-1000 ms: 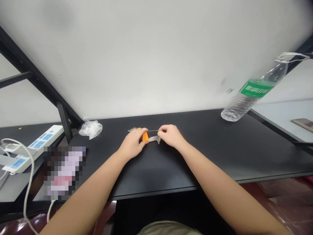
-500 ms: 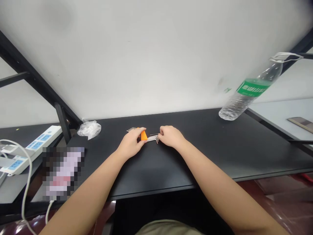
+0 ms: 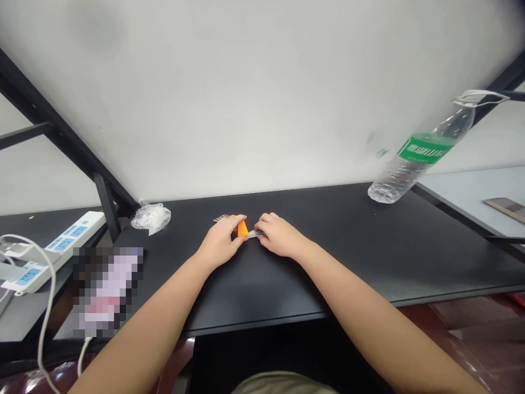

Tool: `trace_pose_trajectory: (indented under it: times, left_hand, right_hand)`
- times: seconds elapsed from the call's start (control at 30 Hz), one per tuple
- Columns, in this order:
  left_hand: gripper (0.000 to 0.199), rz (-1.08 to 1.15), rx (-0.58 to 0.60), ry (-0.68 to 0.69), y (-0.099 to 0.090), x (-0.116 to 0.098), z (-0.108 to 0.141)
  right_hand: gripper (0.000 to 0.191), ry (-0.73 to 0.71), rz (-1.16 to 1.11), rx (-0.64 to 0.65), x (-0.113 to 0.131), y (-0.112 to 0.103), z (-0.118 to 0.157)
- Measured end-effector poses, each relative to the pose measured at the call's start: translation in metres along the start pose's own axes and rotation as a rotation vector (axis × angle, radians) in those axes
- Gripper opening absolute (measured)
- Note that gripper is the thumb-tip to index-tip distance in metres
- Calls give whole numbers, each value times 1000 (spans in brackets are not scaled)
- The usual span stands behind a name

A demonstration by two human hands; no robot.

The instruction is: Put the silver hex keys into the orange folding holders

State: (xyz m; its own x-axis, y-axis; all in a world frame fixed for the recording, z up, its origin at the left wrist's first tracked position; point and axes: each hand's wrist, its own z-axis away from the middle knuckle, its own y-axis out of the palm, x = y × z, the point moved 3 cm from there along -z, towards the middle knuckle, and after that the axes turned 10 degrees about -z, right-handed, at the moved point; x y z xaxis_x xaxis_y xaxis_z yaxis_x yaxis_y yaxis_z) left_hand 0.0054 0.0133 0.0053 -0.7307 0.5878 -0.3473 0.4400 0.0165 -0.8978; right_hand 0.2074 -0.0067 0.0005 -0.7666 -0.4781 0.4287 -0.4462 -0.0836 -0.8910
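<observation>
My left hand (image 3: 221,239) is closed round an orange holder (image 3: 243,228) low over the middle of the black table. Several thin metal hex keys (image 3: 253,233) stick out of the holder to the right, and more short ends (image 3: 220,218) show beyond its left side. My right hand (image 3: 275,234) has its curled fingers on the bent right ends of the keys and covers them. Which key or keys its fingertips grip is hidden.
A crumpled clear plastic bag (image 3: 151,218) lies at the back left of the black table (image 3: 348,241). Further left are a white power strip (image 3: 61,249), a blurred-out phone (image 3: 110,290) and a white cable (image 3: 50,295). A bottle (image 3: 422,149) hangs at the right.
My right hand has moved slightly left and now covers the bent key ends that showed before. My left hand still holds the orange holder in nearly the same place.
</observation>
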Motion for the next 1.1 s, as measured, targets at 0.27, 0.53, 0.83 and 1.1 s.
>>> trace_pose_trajectory:
  times: [0.27,0.53,0.83,1.1]
  left_hand:
    - [50,-7,15,10,1,1,0]
    - [51,13,18,8,3,1,0]
    - [51,25,13,-5,3,2,0]
    - [51,15,12,7,2,1,0]
  right_hand:
    - [24,1,-12,-1,-3,2,0]
    - [22,36,-18,6,-1,2,0]
    - [25,56,0,16,2,0,0]
    - [25,47,2,14,0,1,0]
